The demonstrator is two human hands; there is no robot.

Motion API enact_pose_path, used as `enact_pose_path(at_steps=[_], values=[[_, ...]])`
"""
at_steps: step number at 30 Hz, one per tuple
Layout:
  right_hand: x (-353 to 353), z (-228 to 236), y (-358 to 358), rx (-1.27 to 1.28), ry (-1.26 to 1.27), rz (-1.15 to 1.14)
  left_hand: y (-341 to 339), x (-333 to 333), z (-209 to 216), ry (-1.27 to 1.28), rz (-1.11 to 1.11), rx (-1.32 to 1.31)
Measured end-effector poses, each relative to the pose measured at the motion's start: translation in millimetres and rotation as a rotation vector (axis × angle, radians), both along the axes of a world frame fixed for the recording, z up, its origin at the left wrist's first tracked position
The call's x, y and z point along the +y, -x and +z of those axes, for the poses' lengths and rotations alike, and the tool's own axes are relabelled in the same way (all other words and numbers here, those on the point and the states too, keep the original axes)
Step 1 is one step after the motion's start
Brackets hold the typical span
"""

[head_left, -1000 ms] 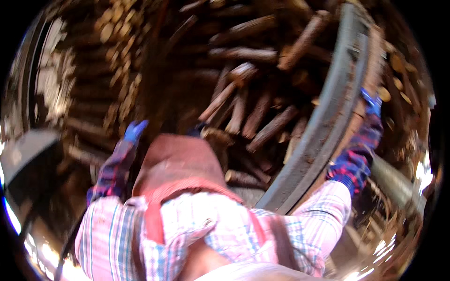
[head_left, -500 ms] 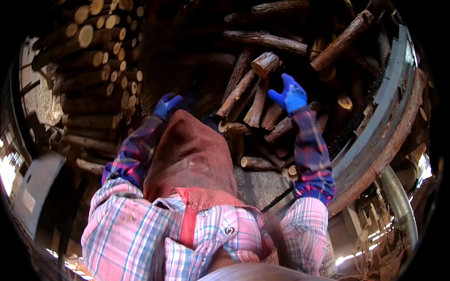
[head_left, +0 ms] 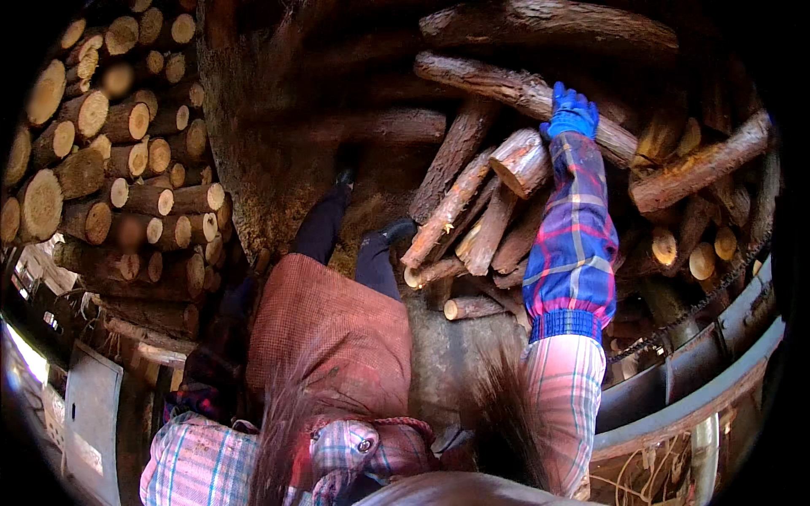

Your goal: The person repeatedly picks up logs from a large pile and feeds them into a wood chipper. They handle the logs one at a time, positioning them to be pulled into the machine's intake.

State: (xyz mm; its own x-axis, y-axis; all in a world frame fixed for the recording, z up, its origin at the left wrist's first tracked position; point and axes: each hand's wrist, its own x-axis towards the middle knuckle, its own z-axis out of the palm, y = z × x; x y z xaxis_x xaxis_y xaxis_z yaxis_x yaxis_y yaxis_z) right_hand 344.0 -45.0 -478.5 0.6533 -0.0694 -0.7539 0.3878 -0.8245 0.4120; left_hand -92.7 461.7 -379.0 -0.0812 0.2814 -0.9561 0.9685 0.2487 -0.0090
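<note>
My right hand [head_left: 572, 113], in a blue glove, reaches far forward and lies over a long rough-barked log [head_left: 498, 83], its fingers curled over the bark. Just left of that forearm, a shorter log [head_left: 521, 162] shows its pale cut end. Below it several thinner logs lean together, among them a reddish one [head_left: 447, 207]. My left arm hangs low in deep shadow beside the reddish-brown apron [head_left: 329, 329]; its hand is too dark to make out and its fingers cannot be read.
Stacked logs [head_left: 126, 122] rise on the left, cut ends outward. A thick log [head_left: 548, 23] lies at the back, another [head_left: 704, 160] on the right. A curved metal rail [head_left: 700, 363] with a chain borders the lower right. A grey metal panel [head_left: 93, 422] stands lower left.
My right hand has moved forward from open air onto the long log. My left hand has dropped back into shadow beside the apron. The view has shifted, showing more of the left stack.
</note>
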Motion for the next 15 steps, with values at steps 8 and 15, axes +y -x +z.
enact_pose_path(at_steps=[8,15], values=[[-39,2,72,0.536,-0.482,-1.061,-67,-23,-9,-0.087,-0.235,-0.476],[21,278,228,0.969,-0.762,-2.347,-213,-191,125,0.087,-1.419,-1.781]])
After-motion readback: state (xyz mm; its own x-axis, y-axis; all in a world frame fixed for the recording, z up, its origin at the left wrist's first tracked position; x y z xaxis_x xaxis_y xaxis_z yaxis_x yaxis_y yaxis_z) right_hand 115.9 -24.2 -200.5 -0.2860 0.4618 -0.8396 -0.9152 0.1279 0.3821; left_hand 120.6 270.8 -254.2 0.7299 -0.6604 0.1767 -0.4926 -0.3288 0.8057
